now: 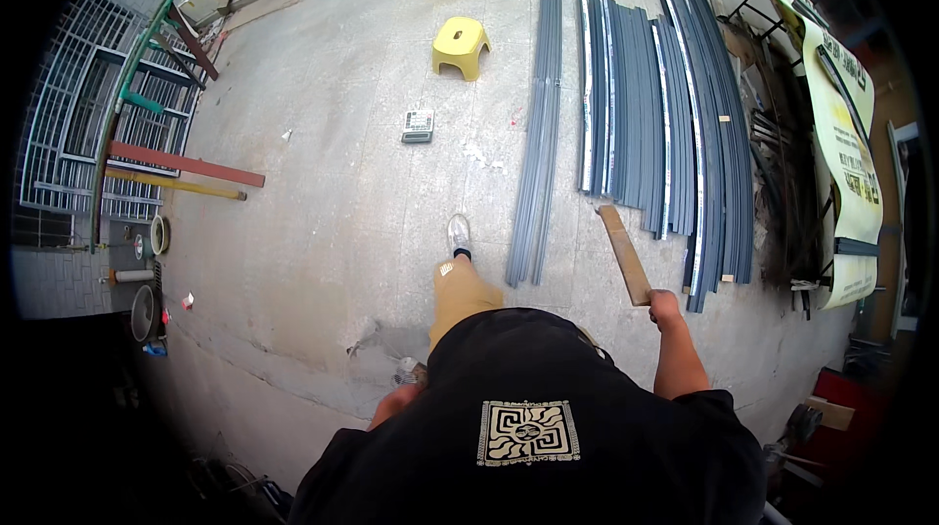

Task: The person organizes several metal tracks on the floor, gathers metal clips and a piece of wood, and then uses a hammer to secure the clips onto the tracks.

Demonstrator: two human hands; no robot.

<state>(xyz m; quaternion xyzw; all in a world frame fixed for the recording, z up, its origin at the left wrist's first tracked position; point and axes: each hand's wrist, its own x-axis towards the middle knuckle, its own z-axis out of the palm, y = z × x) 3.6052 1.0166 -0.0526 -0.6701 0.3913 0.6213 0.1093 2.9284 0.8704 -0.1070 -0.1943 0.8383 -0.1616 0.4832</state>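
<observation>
My right hand (665,310) is closed round the near end of a long flat brown strip (624,256), wood or cardboard. Its far end points ahead, close to the bottom of the grey bars (626,105) laid side by side on the floor. Low beside my left hip, my left hand (396,401) is partly hidden by my body and black shirt. At its fingers there is a small greyish, partly see-through thing (406,369) whose kind I cannot make out. One foot in a light shoe (458,232) is forward on the floor.
A yellow plastic stool (460,46) stands ahead, with a small calculator-like device (418,126) nearer to me. A separate bundle of thin bars (536,124) lies lengthwise. Metal racks (186,165) stand at left. A yellow printed banner (846,153) hangs over dark clutter at right.
</observation>
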